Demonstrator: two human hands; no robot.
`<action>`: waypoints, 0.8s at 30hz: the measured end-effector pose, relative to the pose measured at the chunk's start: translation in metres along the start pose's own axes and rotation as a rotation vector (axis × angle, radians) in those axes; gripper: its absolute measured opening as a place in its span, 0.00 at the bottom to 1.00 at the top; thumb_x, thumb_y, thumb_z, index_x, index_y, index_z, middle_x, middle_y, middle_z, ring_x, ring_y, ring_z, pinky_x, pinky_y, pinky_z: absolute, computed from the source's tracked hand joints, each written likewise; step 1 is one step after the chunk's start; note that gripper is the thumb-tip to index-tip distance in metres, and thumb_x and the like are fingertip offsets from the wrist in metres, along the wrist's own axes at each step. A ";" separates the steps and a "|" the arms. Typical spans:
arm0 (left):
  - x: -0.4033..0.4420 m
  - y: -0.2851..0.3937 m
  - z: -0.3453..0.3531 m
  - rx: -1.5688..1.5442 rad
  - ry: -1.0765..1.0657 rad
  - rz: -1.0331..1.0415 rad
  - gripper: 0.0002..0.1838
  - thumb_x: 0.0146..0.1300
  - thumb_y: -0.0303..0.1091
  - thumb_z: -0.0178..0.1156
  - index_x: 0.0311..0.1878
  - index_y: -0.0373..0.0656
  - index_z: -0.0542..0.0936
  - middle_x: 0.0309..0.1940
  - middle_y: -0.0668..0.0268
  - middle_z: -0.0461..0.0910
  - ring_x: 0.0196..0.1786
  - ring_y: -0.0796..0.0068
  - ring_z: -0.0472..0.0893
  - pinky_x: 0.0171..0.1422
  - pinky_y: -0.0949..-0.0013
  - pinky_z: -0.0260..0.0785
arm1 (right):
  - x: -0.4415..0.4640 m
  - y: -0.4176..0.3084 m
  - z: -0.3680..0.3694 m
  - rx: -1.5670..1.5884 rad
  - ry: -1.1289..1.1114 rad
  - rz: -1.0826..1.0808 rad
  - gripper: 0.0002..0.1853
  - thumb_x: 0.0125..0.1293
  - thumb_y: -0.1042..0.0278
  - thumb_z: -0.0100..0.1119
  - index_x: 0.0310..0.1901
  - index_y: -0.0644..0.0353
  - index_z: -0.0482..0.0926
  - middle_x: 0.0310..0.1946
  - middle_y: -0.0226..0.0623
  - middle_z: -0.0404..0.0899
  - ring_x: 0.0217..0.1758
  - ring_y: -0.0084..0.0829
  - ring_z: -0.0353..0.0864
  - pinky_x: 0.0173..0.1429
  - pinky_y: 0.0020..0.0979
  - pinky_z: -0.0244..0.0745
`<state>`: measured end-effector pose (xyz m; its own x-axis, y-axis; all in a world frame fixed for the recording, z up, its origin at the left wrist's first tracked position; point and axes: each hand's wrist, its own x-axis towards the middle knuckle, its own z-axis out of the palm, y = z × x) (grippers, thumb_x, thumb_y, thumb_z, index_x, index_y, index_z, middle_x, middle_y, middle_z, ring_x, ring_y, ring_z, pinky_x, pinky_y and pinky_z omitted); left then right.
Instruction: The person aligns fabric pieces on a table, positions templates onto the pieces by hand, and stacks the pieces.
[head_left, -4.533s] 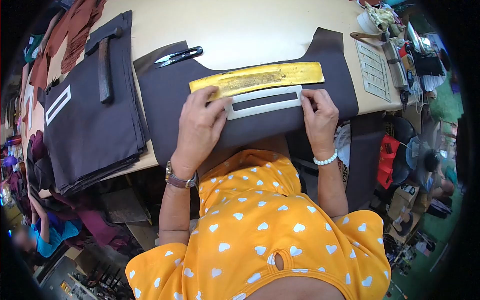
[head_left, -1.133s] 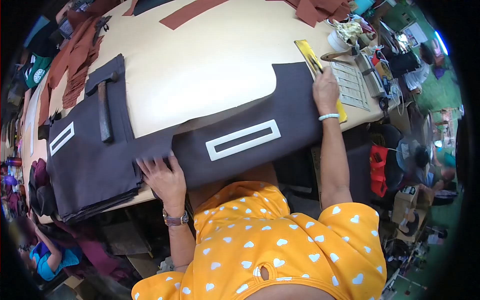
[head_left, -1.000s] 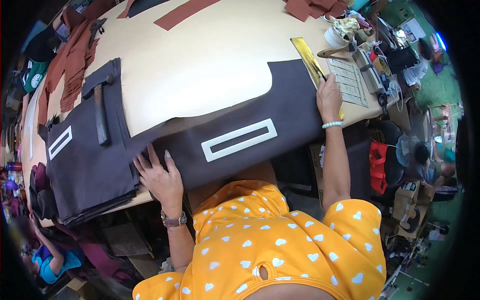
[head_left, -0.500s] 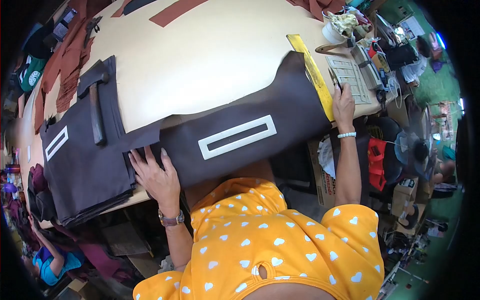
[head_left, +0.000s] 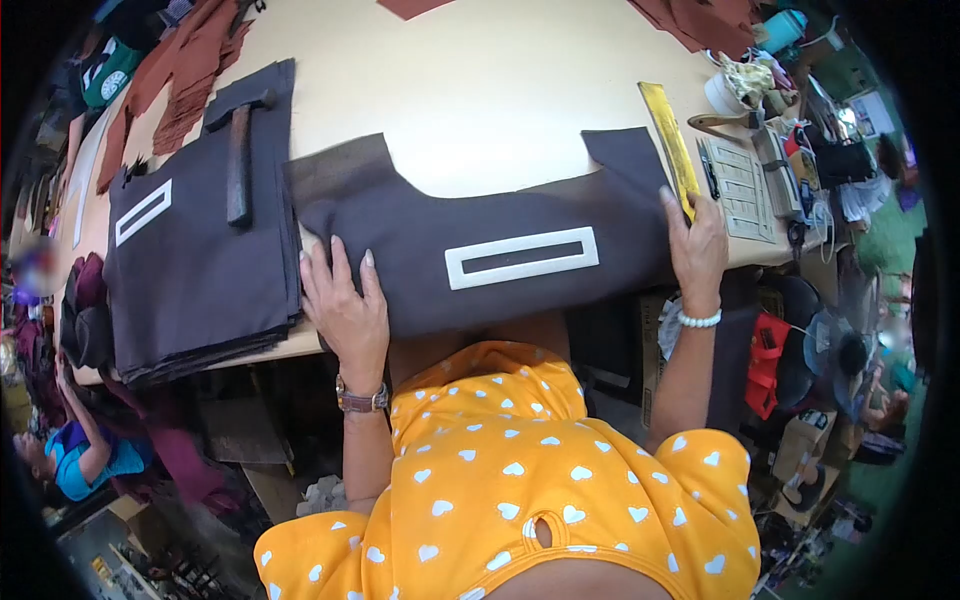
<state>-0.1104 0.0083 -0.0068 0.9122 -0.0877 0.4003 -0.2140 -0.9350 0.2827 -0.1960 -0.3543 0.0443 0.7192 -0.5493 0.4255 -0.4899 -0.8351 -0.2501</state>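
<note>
Nearest, the left hand (head_left: 347, 318) lies open, fingers spread, on the left part of a dark brown cloth panel (head_left: 425, 238). The right hand (head_left: 701, 245) is curled at the panel's right end, by the lower tip of a yellow strip (head_left: 668, 135); whether it grips either, I cannot tell. The panel lies along the bench's near edge, a white rectangular frame (head_left: 521, 242) flat on it. I judge the cloth light and limp, best held by both ends; the frame seems stiffer and liable to slide, so take it by its short sides. Farther left, a hammer (head_left: 239, 170) rests on a cloth stack (head_left: 200, 275); beyond the panel stretches bare bench (head_left: 470, 90).
</note>
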 end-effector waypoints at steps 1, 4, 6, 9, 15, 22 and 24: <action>0.000 -0.003 0.001 -0.026 0.005 0.004 0.22 0.63 0.41 0.54 0.55 0.36 0.75 0.58 0.51 0.70 0.64 0.48 0.64 0.63 0.50 0.58 | -0.008 -0.002 0.003 -0.037 -0.033 0.018 0.18 0.62 0.54 0.57 0.36 0.66 0.78 0.35 0.49 0.78 0.43 0.48 0.76 0.48 0.41 0.69; -0.001 -0.004 0.001 -0.113 0.037 0.041 0.21 0.62 0.36 0.57 0.55 0.33 0.75 0.54 0.49 0.74 0.60 0.49 0.70 0.65 0.54 0.58 | -0.019 0.007 0.022 0.032 -0.092 0.126 0.15 0.60 0.60 0.59 0.36 0.66 0.78 0.36 0.49 0.78 0.43 0.47 0.76 0.48 0.40 0.70; -0.001 -0.005 -0.002 -0.213 0.056 0.048 0.20 0.60 0.32 0.58 0.55 0.34 0.75 0.54 0.49 0.74 0.58 0.50 0.72 0.63 0.56 0.61 | -0.010 0.019 0.030 0.083 -0.139 0.147 0.13 0.59 0.64 0.60 0.36 0.67 0.78 0.37 0.49 0.77 0.44 0.47 0.76 0.49 0.39 0.70; -0.003 -0.005 -0.003 -0.357 0.109 0.063 0.21 0.58 0.27 0.59 0.56 0.35 0.74 0.54 0.49 0.74 0.55 0.52 0.75 0.60 0.60 0.66 | -0.008 0.014 0.026 -0.045 -0.042 0.044 0.13 0.60 0.66 0.59 0.40 0.68 0.76 0.41 0.50 0.76 0.47 0.47 0.75 0.51 0.39 0.69; -0.004 -0.005 -0.007 -0.406 0.149 0.035 0.23 0.56 0.24 0.59 0.56 0.33 0.73 0.56 0.49 0.73 0.55 0.52 0.75 0.58 0.62 0.68 | -0.001 0.026 0.041 -0.094 -0.102 0.127 0.15 0.60 0.66 0.58 0.44 0.68 0.76 0.40 0.50 0.77 0.43 0.51 0.76 0.48 0.44 0.69; -0.008 -0.006 -0.005 -0.444 0.246 0.030 0.23 0.56 0.21 0.58 0.57 0.33 0.72 0.56 0.49 0.72 0.55 0.51 0.75 0.58 0.63 0.68 | 0.008 0.030 0.047 -0.088 0.013 -0.009 0.13 0.61 0.66 0.56 0.43 0.67 0.77 0.40 0.51 0.77 0.44 0.51 0.76 0.47 0.43 0.68; -0.009 -0.008 -0.005 -0.452 0.283 0.030 0.23 0.56 0.20 0.58 0.58 0.33 0.72 0.56 0.48 0.72 0.55 0.51 0.75 0.59 0.63 0.67 | 0.004 0.025 0.054 -0.126 0.146 -0.094 0.13 0.61 0.67 0.56 0.43 0.67 0.77 0.42 0.52 0.77 0.45 0.51 0.76 0.47 0.43 0.68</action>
<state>-0.1184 0.0178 -0.0084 0.7867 0.0427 0.6158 -0.4243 -0.6871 0.5898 -0.1787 -0.3793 -0.0070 0.6899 -0.4519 0.5656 -0.4887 -0.8671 -0.0967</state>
